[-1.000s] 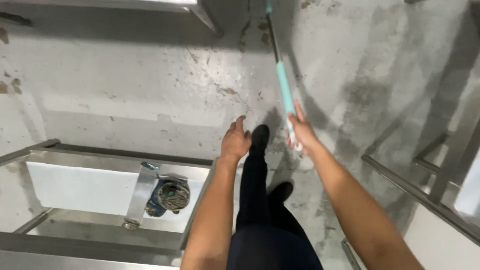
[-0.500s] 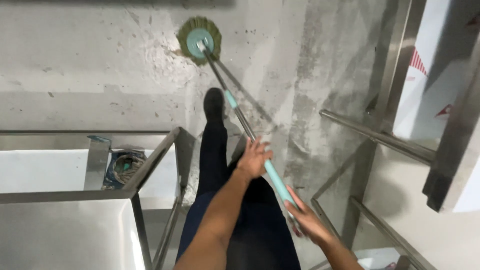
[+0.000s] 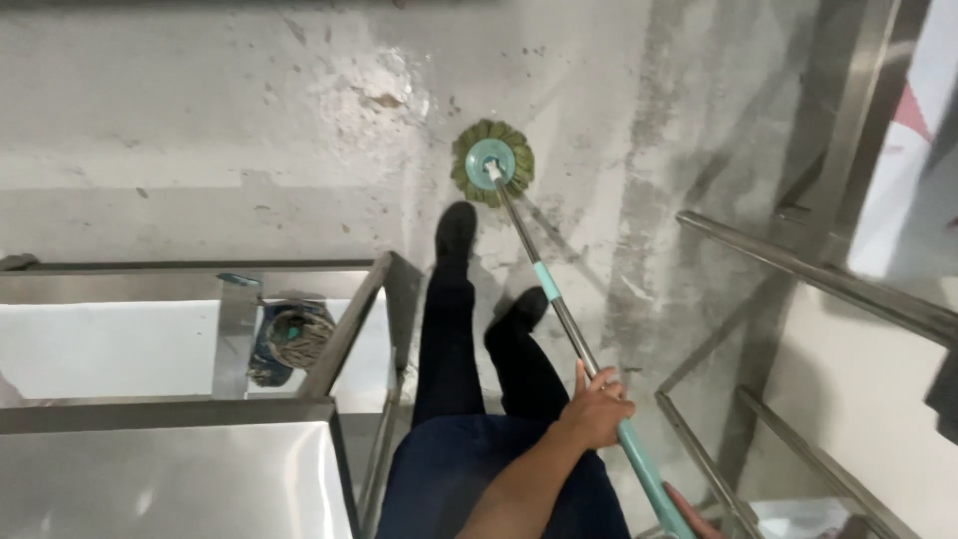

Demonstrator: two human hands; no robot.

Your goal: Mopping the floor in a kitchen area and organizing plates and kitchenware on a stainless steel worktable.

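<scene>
- Grey concrete floor (image 3: 200, 130) fills the upper frame, stained and patchy around the mop head (image 3: 492, 163) at top centre; most of it looks unmopped.
- Left hand (image 3: 597, 407) fingers clamp the mop pole (image 3: 559, 309).
- Right hand (image 3: 689, 504), lower edge, probably grips the pole's end.
- Half a second earlier, the head lay further up-left.

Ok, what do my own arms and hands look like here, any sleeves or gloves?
Both hands are bare, no gloves. The left hand shows no ring, and its forearm is uncovered, no sleeve or watch in view. Only the fingertips of the right hand show at the bottom edge.
</scene>
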